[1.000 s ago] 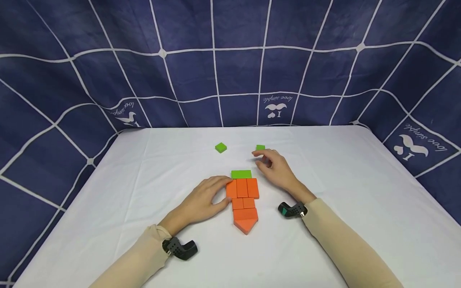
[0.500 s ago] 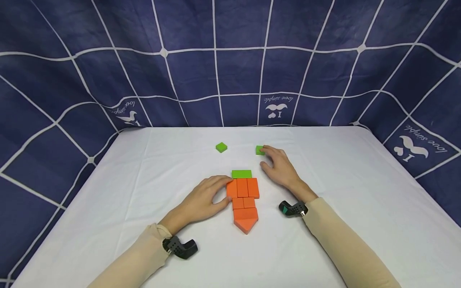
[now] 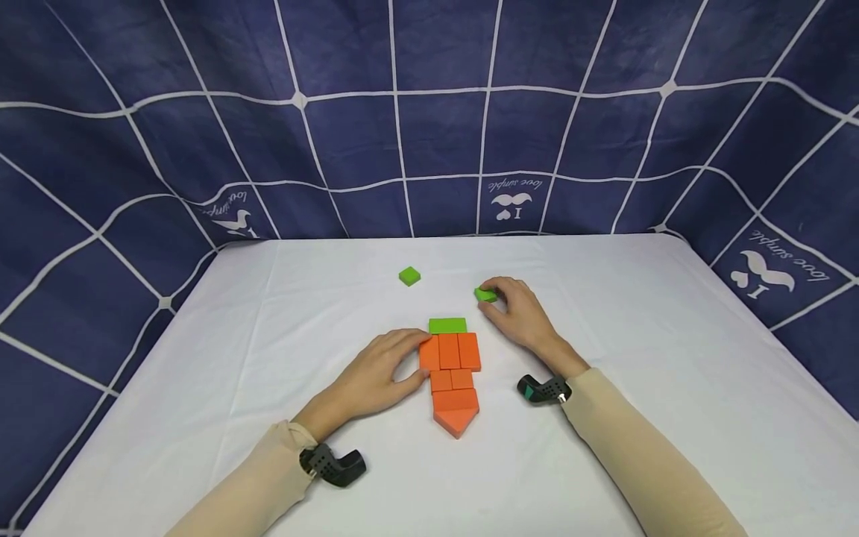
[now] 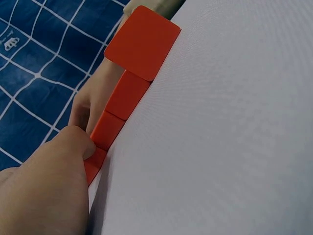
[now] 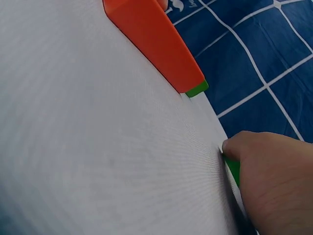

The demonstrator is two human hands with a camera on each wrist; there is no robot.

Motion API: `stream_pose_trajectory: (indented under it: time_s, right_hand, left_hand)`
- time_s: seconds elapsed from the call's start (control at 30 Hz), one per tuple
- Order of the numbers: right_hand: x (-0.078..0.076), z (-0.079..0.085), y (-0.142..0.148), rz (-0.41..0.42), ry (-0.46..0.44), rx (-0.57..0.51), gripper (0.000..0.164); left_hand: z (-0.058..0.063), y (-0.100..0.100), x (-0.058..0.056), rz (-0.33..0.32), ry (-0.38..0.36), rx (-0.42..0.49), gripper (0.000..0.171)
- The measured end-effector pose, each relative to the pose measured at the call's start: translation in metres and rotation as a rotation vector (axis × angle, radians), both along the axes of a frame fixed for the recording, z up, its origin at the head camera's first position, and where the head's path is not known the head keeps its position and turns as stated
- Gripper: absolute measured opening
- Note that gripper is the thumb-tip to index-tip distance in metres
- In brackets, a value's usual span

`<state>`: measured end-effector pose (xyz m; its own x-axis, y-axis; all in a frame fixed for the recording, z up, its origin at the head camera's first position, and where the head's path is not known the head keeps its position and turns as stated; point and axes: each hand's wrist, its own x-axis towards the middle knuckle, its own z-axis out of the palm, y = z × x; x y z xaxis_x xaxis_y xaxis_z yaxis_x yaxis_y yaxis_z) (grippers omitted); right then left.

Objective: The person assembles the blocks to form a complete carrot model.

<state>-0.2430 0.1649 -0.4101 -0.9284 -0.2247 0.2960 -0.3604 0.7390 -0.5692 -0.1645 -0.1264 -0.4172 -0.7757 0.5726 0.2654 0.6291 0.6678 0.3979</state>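
In the head view my right hand [image 3: 518,317] pinches a small green block [image 3: 485,295] between thumb and forefinger, low over the white cloth. My left hand [image 3: 376,377] rests on the table with forefinger and thumb at the far and near ends of the leftmost upright orange block [image 3: 429,354]. That block lies in a row of orange blocks, above two smaller orange squares [image 3: 451,380]. An orange pentagon-shaped piece [image 3: 456,410] points toward me at the near end. A green bar [image 3: 447,326] caps the far end of the row. The left thumb [image 4: 80,144] touches orange in the left wrist view.
Another green block [image 3: 409,276] lies apart near the back of the table, turned cornerwise. White cloth [image 3: 604,298] covers the table, and a navy curtain [image 3: 356,134] with white lines hangs behind and at both sides. Both wrists wear black cameras [image 3: 545,389].
The right thumb and forefinger have come together on the small green block, which has moved toward me and turned slightly. The left hand and the orange blocks have stayed in place.
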Motion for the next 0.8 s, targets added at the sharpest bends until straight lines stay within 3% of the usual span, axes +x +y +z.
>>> stream_pose_trajectory:
  time_s: [0.17,0.3,0.5,0.8]
  right_hand:
    - [0.0011,0.0015,-0.001,0.03,0.022,-0.052,0.032]
    - [0.0026,0.0,-0.0022,0.115,-0.002,-0.079,0.035]
    - [0.0057,-0.0028,-0.0023,0.201,-0.049,-0.062,0.035]
    - [0.008,-0.0027,0.0005,0.264,-0.094,-0.066,0.035]
  left_hand:
    - [0.0006,-0.0003,-0.0009,-0.007,0.027,0.015,0.053]
    - [0.0003,-0.0008,-0.0003,0.001,0.012,0.009,0.054]
    - [-0.0014,-0.0006,0.001,0.006,-0.007,-0.002,0.056]
    - [-0.0002,-0.0003,0.0009,0.005,-0.014,-0.003,0.056]
